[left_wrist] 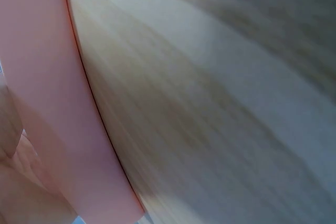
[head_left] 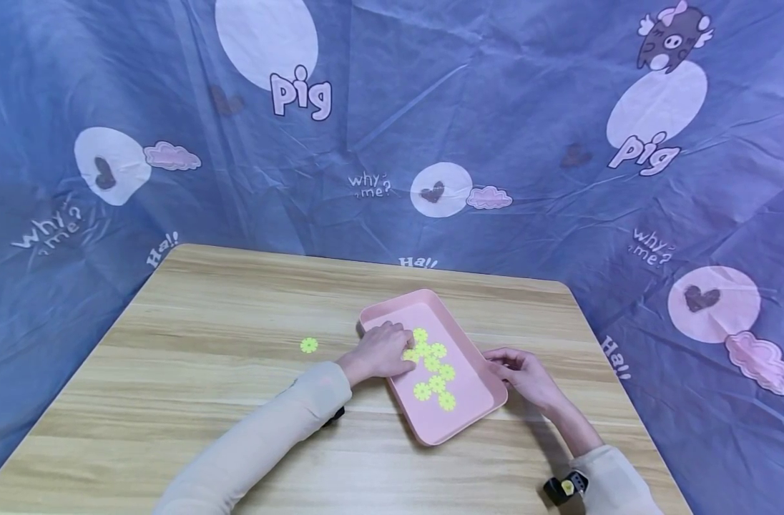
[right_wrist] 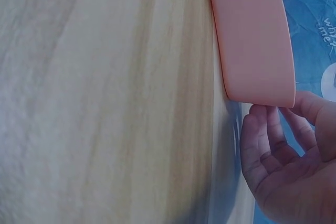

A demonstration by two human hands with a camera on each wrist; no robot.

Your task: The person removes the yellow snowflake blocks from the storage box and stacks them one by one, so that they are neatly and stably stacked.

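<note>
A pink rectangular tray [head_left: 469, 417] lies at a slant on the table, with several yellow-green flower-shaped pieces [head_left: 436, 384] bunched in a line inside it. My left hand [head_left: 380, 352] reaches over the tray's left rim. Its thumb and index finger close on a flower-shaped piece [head_left: 408, 354] at the left of that bunch; the other fingertips are hidden. At the tray's right side, my right hand [head_left: 521, 373] holds the rim, thumb at the top edge and bent fingers against the outer wall [right_wrist: 257, 56]. One loose flower-shaped piece [head_left: 309, 345] lies left of the tray.
The wood-grain table [head_left: 237, 300] extends around the tray on all sides. A blue printed cloth [head_left: 392, 129] hangs behind the table and along both sides. Dark wrist devices sit at both cuffs, the right one [head_left: 562, 488] more visible.
</note>
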